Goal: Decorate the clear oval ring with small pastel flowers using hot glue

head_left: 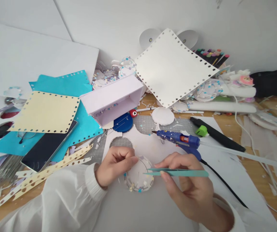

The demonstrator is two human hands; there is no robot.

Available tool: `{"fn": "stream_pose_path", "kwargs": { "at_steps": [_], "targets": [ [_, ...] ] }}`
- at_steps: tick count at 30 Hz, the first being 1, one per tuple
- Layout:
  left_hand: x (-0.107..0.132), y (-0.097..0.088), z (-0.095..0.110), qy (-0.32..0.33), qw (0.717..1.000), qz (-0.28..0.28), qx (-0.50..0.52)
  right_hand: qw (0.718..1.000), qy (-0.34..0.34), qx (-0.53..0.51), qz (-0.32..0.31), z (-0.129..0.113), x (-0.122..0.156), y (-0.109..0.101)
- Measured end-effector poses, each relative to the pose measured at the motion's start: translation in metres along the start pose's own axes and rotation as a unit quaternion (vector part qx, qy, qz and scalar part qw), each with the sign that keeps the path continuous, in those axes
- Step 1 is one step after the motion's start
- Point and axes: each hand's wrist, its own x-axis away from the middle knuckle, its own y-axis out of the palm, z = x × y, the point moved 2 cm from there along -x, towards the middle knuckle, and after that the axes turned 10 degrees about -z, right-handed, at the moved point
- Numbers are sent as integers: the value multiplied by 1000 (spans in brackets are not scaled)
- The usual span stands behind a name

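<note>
My left hand [118, 166] pinches the upper left edge of a round white disc [138, 177]. Thin wire and tiny blue, white and cream paper shapes run around its rim. Teal tweezers [184, 173] lie between the thumb and fingers of my right hand [189, 187]. Their two tips are slightly apart over the disc's right side; whether they touch it I cannot tell. A blue glue gun [174, 137] rests just beyond my right hand, nozzle pointing left.
Beyond the hands are a pale lilac open box [114, 96], a blue disc [123, 123] and a large white punched sheet [172, 71]. A phone [48, 148] and cream paper [46, 112] lie left. At right are a black-handled tool [218, 135] and the cord [225, 183].
</note>
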Motion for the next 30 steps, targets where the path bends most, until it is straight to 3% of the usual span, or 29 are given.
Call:
{"fn": "stream_pose_path", "kwargs": {
  "at_steps": [7,10,16,19,30],
  "targets": [
    [0,0,-1,-8,1000,6,4,999,-22,23,29,-3,-2,-1],
    [1,0,0,-7,1000,5,6,995,-69,57,33,-6,-1,-1],
    [0,0,0,-6,1000,6,6,962,-170,207,-57,-15,-3,-3],
    [-1,1,0,-6,1000,6,5,952,-192,230,-54,-17,-3,-6],
    [0,1,-1,-4,1000,4,12,958,-165,235,-28,-18,-2,-8]
  ]
}}
